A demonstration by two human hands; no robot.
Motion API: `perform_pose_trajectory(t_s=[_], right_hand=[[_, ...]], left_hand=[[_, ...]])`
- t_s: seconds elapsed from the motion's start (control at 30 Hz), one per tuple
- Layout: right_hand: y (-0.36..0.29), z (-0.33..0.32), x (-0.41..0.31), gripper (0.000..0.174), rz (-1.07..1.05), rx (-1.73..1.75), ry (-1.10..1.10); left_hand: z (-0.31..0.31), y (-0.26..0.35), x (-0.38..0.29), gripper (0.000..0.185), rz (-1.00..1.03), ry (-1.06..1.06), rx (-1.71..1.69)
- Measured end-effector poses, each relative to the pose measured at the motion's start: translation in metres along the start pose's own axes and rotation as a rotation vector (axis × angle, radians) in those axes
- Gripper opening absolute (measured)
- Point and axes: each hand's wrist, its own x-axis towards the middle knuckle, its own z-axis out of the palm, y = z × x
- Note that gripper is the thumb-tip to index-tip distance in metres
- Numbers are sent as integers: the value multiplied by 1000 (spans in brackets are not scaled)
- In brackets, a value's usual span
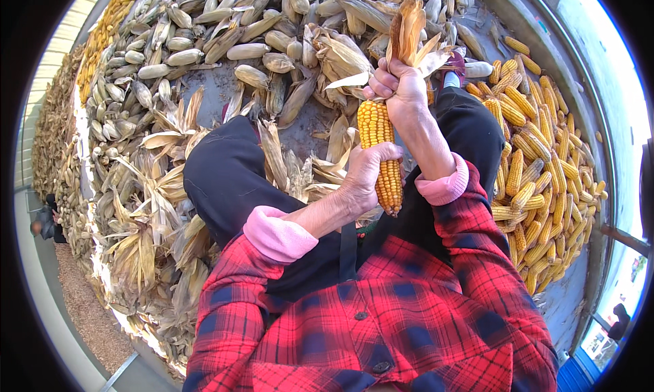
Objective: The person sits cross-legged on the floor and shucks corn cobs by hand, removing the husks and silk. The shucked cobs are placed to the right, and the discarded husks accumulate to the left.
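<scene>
My left hand (369, 171) is wrapped around the lower half of a yellow corn cob (376, 126), whose rows of kernels are bare. The cob's tapered tip points down toward my lap. At its upper end my right hand (401, 85) grips the dry, peeled-back husk (406, 32), which sticks up above the fist in tan and brown leaves. Both hands are above the gap between my knees. Whether the husk still joins the cob is hidden by my right fingers.
Unhusked ears (184, 57) spread ahead and to the left over the concrete floor (202, 83). Loose husks (138, 238) lie by my left knee. Husked yellow cobs (541, 187) are heaped at my right, near a ledge (549, 49). A person (46, 226) is at the far left.
</scene>
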Motion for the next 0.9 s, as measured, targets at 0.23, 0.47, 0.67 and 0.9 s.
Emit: perform_pose_trajectory(t_s=[0.23,0.47,0.67,0.9], right_hand=[[-13,-8,-11,29,-111,-146,-324],[-13,-18,-12,37,32,-170,-380],[-2,-10,-8,28,82,-182,-91],[-11,10,-7,27,-39,-8,-7]], left_hand=[[-27,34,4,39,-279,-514,-331],[-48,36,13,45,-122,-380,258],[-42,11,30,44,218,16,715],[-8,5,16,21,6,-54,193]])
